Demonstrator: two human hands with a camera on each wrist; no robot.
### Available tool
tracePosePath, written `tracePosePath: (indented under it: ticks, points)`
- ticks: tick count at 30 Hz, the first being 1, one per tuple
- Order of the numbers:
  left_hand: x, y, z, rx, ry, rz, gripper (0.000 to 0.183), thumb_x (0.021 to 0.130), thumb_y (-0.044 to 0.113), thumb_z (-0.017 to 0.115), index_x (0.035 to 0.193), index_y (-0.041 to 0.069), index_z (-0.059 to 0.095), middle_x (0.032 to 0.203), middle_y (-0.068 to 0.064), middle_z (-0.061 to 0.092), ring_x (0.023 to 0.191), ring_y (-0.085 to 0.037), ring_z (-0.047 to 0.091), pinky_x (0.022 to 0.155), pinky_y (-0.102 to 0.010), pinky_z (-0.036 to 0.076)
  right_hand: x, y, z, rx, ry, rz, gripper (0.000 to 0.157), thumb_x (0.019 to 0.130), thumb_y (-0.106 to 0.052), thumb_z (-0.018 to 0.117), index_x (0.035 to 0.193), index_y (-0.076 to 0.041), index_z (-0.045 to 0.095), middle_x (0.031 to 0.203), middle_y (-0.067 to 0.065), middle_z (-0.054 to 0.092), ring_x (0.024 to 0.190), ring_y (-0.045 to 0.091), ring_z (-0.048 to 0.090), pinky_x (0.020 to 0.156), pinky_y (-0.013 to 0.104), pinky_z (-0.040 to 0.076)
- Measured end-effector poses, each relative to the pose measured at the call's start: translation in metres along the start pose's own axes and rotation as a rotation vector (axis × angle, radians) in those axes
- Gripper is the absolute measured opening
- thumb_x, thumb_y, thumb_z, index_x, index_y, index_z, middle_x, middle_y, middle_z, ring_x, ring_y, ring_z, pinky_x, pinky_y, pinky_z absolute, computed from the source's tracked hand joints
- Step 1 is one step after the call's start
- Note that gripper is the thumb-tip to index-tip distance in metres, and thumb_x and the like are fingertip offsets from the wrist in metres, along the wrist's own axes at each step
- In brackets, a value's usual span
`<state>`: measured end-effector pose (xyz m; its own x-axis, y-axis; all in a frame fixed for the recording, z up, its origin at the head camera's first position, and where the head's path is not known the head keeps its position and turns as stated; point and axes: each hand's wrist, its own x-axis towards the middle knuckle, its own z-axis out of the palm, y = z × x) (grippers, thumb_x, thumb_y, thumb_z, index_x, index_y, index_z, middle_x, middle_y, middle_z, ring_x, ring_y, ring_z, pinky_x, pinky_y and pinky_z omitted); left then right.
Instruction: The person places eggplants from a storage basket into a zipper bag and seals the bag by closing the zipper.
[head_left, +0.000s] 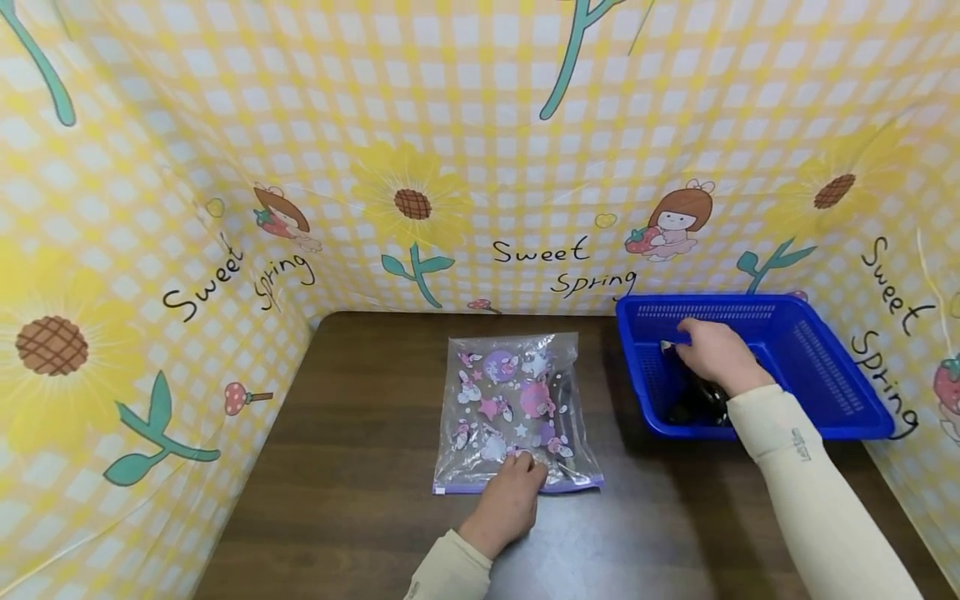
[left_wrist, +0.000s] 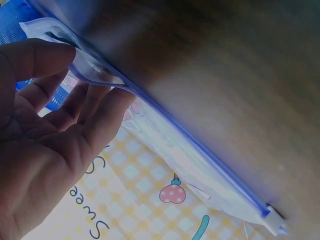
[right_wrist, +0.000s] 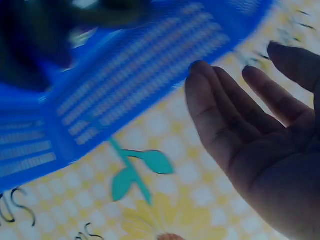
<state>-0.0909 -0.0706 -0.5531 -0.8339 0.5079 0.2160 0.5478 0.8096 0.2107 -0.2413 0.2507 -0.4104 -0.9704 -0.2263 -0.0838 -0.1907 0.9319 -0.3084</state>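
Observation:
A clear zip bag printed with pink and purple cartoon figures lies flat on the table, its purple zip edge toward me. Thumb and fingers of my left hand pinch the lip at that edge; the left wrist view shows the mouth gaping beside them. The white slider sits at the far end of the zip. My right hand is over the blue basket. Its fingers are extended with nothing between them. Dark, glossy items lie below it in the basket, partly hidden and blurred.
The brown wooden table is backed by a yellow checked cloth with sunflowers and lettering, which also hangs at both sides. The basket stands at the right, near the back edge, with raised perforated walls.

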Motion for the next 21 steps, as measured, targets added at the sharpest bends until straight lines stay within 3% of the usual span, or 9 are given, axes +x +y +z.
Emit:
tracePosePath:
  ticks: [7, 12, 13, 15, 18, 21]
  points:
    - [-0.002, 0.003, -0.001, 0.021, -0.020, 0.016, 0.025, 0.073, 0.004, 0.063, 0.097, 0.012, 0.061, 0.089, -0.005, 0.051, 0.080, -0.022, 0.049, 0.057, -0.031, 0.045, 0.010, 0.038, 0.025, -0.043, -0.202, 0.033, 0.051, 0.086, -0.017, 0.064, 0.121, 0.015, 0.049, 0.114, 0.035, 0.053, 0.103, 0.050, 0.052, 0.082, 0.058, 0.042]
    - [-0.003, 0.004, -0.001, 0.046, -0.021, 0.014, 0.026, 0.073, 0.004, 0.064, 0.097, 0.012, 0.061, 0.089, -0.005, 0.050, 0.080, -0.022, 0.048, 0.055, -0.031, 0.045, 0.010, 0.041, 0.036, -0.021, -0.264, 0.080, 0.073, 0.088, -0.017, 0.062, 0.139, 0.016, 0.022, 0.131, 0.041, 0.036, 0.116, 0.056, 0.039, 0.092, 0.062, 0.034]
    - [-0.003, 0.003, -0.001, 0.049, -0.020, 0.014, 0.026, 0.072, 0.004, 0.064, 0.097, 0.011, 0.061, 0.089, -0.006, 0.050, 0.080, -0.023, 0.048, 0.055, -0.031, 0.044, 0.011, 0.040, 0.037, -0.013, -0.283, 0.090, 0.076, 0.088, -0.017, 0.061, 0.143, 0.012, 0.016, 0.132, 0.041, 0.035, 0.114, 0.056, 0.041, 0.091, 0.062, 0.034]
    - [-0.003, 0.003, -0.001, 0.053, -0.017, 0.013, 0.026, 0.072, 0.004, 0.065, 0.097, 0.011, 0.061, 0.089, -0.006, 0.050, 0.080, -0.023, 0.048, 0.054, -0.031, 0.045, 0.014, 0.038, 0.038, 0.006, -0.336, 0.103, 0.079, 0.089, -0.014, 0.059, 0.147, 0.004, 0.008, 0.121, 0.038, 0.047, 0.099, 0.049, 0.053, 0.082, 0.056, 0.042]
    - [-0.002, 0.003, -0.002, 0.054, -0.010, 0.017, 0.026, 0.071, 0.004, 0.065, 0.097, 0.010, 0.061, 0.088, -0.006, 0.050, 0.080, -0.023, 0.048, 0.055, -0.031, 0.045, 0.016, 0.034, 0.041, -0.004, -0.405, 0.101, 0.074, 0.089, -0.007, 0.052, 0.150, -0.006, 0.011, 0.118, 0.033, 0.050, 0.085, 0.038, 0.056, 0.073, 0.049, 0.042]
    - [-0.002, 0.003, -0.003, 0.046, -0.008, 0.018, 0.026, 0.072, 0.004, 0.065, 0.097, 0.010, 0.061, 0.088, -0.006, 0.050, 0.080, -0.023, 0.048, 0.054, -0.030, 0.044, 0.018, 0.032, 0.044, -0.042, -0.446, 0.063, 0.063, 0.086, 0.000, 0.046, 0.146, -0.005, 0.030, 0.125, 0.031, 0.048, 0.095, 0.038, 0.054, 0.079, 0.050, 0.042]
